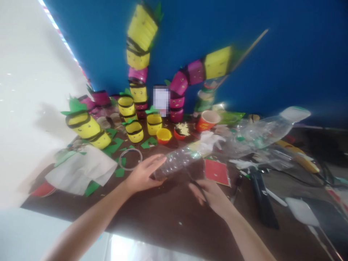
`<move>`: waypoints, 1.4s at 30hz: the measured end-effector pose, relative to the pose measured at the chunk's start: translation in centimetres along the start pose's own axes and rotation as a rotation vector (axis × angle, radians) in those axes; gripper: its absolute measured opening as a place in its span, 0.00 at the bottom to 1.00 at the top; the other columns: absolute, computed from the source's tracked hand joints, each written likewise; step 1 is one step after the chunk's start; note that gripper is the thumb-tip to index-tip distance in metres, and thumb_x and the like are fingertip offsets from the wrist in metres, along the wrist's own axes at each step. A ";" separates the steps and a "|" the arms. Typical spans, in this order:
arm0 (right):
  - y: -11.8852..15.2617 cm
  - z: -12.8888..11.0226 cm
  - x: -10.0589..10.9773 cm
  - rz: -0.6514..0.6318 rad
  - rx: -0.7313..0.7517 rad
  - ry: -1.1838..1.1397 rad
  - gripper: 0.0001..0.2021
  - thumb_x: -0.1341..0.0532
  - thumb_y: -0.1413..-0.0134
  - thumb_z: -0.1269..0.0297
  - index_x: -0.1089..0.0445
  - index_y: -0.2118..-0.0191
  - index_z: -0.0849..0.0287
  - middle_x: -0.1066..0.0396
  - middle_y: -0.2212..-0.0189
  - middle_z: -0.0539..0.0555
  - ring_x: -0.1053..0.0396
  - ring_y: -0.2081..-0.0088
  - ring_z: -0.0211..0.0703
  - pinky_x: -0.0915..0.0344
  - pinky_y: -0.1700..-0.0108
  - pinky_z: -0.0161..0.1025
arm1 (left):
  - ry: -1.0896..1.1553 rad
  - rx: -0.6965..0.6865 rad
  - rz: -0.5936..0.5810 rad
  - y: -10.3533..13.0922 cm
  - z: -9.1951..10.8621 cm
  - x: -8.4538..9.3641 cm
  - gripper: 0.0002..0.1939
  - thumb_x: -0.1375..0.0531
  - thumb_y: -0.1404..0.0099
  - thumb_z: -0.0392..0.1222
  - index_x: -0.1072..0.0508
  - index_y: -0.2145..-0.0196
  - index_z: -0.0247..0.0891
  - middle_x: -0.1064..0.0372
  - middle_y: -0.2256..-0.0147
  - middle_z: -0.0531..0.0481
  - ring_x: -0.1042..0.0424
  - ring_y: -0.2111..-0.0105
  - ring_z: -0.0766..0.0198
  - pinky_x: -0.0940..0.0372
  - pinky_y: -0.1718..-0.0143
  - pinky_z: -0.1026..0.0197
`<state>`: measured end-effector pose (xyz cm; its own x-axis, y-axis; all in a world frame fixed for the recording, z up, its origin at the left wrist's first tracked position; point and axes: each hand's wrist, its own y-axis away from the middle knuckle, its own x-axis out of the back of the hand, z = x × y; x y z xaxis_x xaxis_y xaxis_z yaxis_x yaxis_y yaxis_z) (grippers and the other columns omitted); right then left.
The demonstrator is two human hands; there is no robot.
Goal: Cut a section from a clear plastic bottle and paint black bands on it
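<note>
My left hand [145,174] is wrapped around the base end of a clear ribbed plastic bottle [178,159]. The bottle lies on its side above the brown table, its other end pointing away to the right. Black-handled scissors [200,189] are in my right hand [213,195], just below and to the right of the bottle. Blur hides most of the blades, and I cannot tell whether they touch the plastic. A red square sheet [216,172] lies just beyond my right hand. Left of the bottle there is a clear plastic ring [131,159].
Yellow and purple cups with faces [134,131] stand or stack along the blue wall. White paper [84,168] and green scraps [112,145] lie left. A red paper cup [208,121], another clear bottle [261,132], a black-handled tool [263,197] and cables are right.
</note>
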<state>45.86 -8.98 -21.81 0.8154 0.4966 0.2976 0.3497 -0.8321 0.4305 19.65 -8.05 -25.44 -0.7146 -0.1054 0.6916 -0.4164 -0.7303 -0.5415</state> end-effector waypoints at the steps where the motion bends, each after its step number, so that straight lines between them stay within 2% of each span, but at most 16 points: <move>1: 0.0 0.1 0.0 -0.007 0.000 -0.012 0.27 0.42 0.54 0.38 0.41 0.85 0.58 0.41 0.89 0.47 0.43 0.84 0.32 0.51 0.80 0.33 | -0.009 -0.006 0.003 0.0 0.0 0.0 0.39 0.35 0.44 0.43 0.46 0.37 0.44 0.36 0.45 0.39 0.33 0.46 0.52 0.32 0.48 0.50; 5: -0.2 0.4 0.0 -0.055 -0.014 -0.094 0.28 0.42 0.58 0.36 0.39 0.83 0.59 0.40 0.89 0.48 0.44 0.84 0.32 0.52 0.81 0.32 | -0.068 -0.069 0.016 -0.1 0.5 0.0 0.39 0.36 0.43 0.42 0.46 0.37 0.42 0.36 0.45 0.37 0.33 0.46 0.52 0.32 0.49 0.51; 10: 0.0 0.3 0.4 -0.054 -0.010 -0.091 0.27 0.42 0.56 0.37 0.38 0.83 0.59 0.40 0.89 0.48 0.42 0.84 0.33 0.50 0.78 0.32 | -0.102 -0.120 -0.001 -0.4 1.1 0.3 0.38 0.37 0.42 0.42 0.47 0.37 0.42 0.35 0.46 0.37 0.32 0.47 0.53 0.31 0.50 0.52; 22: -0.1 0.2 0.2 -0.040 0.027 -0.012 0.27 0.43 0.53 0.38 0.40 0.84 0.59 0.41 0.89 0.47 0.43 0.84 0.32 0.50 0.79 0.32 | -0.154 -0.124 -0.008 -0.2 0.8 0.3 0.38 0.37 0.41 0.42 0.47 0.37 0.42 0.35 0.46 0.37 0.32 0.47 0.52 0.31 0.50 0.52; 32: 0.2 0.1 0.5 0.001 -0.001 0.010 0.27 0.42 0.55 0.38 0.41 0.85 0.58 0.41 0.89 0.47 0.43 0.84 0.32 0.49 0.79 0.32 | -0.222 -0.147 0.010 -0.4 0.8 0.1 0.35 0.39 0.40 0.42 0.47 0.37 0.41 0.34 0.47 0.36 0.31 0.48 0.52 0.30 0.51 0.52; 37: 0.3 -0.2 0.6 -0.026 -0.011 -0.099 0.27 0.42 0.55 0.38 0.38 0.84 0.59 0.41 0.89 0.47 0.42 0.84 0.33 0.50 0.80 0.32 | -0.207 -0.227 -0.067 -0.6 0.9 0.5 0.33 0.41 0.38 0.38 0.47 0.38 0.41 0.36 0.45 0.36 0.36 0.43 0.51 0.32 0.48 0.49; 42: 0.3 -0.3 0.8 -0.028 0.003 -0.074 0.27 0.43 0.54 0.39 0.37 0.84 0.59 0.40 0.90 0.48 0.42 0.85 0.33 0.50 0.81 0.32 | -0.187 -0.231 -0.106 -0.5 1.0 0.5 0.31 0.41 0.37 0.38 0.46 0.38 0.42 0.37 0.44 0.37 0.39 0.41 0.50 0.33 0.47 0.48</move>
<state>46.46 -8.79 -21.19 0.8371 0.5002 0.2213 0.3744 -0.8190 0.4349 20.05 -8.45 -24.32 -0.5535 -0.1753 0.8142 -0.6149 -0.5733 -0.5414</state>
